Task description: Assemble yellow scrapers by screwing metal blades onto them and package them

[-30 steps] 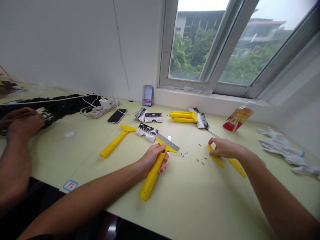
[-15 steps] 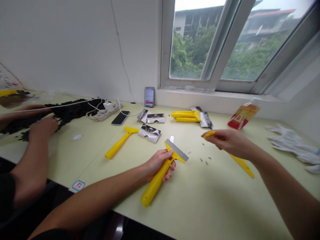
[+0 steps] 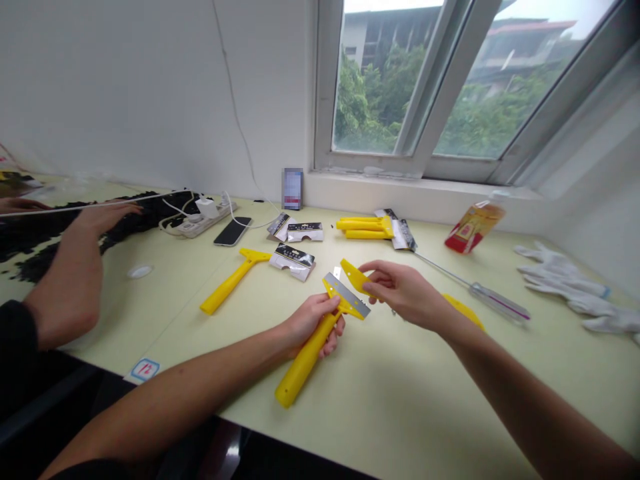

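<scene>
Left grip [image 3: 320, 323] closed round the neck of a yellow scraper [image 3: 305, 367], thumb up by the head; no slack visible. Right grip [image 3: 400, 290] pinched narrow, thumb and fingers on the lower-right end of a yellow plate [image 3: 354, 276]. Scraper is front and centre over the bench [image 3: 425, 400], can't tell if the butt touches. Long axis runs lower left to upper right: butt toward the wearer, head away. Blade [image 3: 349, 296] sits crosswise on the head, upper left to lower right. Plate's long axis runs about the same way as the blade, just beyond it, free end pointing upper left; looks like a gap between, contact unclear. Small metal strip [image 3: 337, 272] just past the plate. Second yellow piece [image 3: 465, 312] lies partly behind the right forearm. Further out: another yellow handle [image 3: 227, 288] to the left, card packet [image 3: 293, 262] by its head, yellow handles [image 3: 364, 227] grouped toward the window [image 3: 385, 87]. Right side: screwdriver [image 3: 500, 303], tilted-looking bottle [image 3: 473, 228], white gloves [image 3: 565, 283]. Far left, a co-worker's hand [image 3: 107, 215] is on a black pile [image 3: 30, 247].
</scene>
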A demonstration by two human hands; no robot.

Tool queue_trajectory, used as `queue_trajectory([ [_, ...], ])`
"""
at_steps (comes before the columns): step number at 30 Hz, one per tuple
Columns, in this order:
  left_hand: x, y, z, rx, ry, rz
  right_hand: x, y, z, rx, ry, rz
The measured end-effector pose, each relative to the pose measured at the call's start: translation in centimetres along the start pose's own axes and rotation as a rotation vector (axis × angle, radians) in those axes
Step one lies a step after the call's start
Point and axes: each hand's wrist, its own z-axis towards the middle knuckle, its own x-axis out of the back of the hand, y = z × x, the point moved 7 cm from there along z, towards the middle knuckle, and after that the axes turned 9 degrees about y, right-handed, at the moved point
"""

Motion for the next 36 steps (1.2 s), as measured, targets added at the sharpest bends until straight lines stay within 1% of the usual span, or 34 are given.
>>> queue_trajectory([
  [2, 0.1, 0.0, 0.0, -0.004, 0.011, -0.002, -0.4, -0.2, 0.0, -0.011, 0.035, -0.057],
  [5, 0.0, 0.1, 0.0, -0.008, 0.008, -0.007, -0.5, -1.2, -0.1, 0.043, 0.101, -0.186],
  [8, -0.1, 0.1, 0.0, -0.012, 0.011, -0.007, -0.7, -1.9, -0.3, 0.076, 0.119, -0.277],
  [19, -0.4, 0.6, -0.4, -0.036, -0.021, -0.032, -2.0, -2.3, -0.6, 0.075, 0.102, -0.317],
  [24, -0.5, 0.5, -0.5, -0.072, 0.033, 0.028, -2.2, -2.8, -0.8, 0.188, 0.186, -0.44],
  [29, -0.7, 0.8, -0.7, -0.125, 0.045, 0.049, -2.2, -2.5, -0.9, 0.193, 0.205, -0.383],
  [31, -0.7, 1.2, -0.8, -0.15, 0.039, 0.048, -1.9, -2.2, -0.8, 0.159, 0.222, -0.33],
  [32, -0.7, 1.3, -0.9, -0.16, 0.033, 0.046, -1.9, -1.9, -0.6, 0.127, 0.208, -0.278],
  [33, -0.8, 1.5, -0.9, -0.169, 0.026, 0.045, -2.1, -1.6, -0.5, 0.089, 0.165, -0.202],
  [36, -1.0, 1.7, -1.1, -0.174, 0.003, 0.042, -3.5, -0.8, -0.4, 0.001, -0.04, 0.07],
])
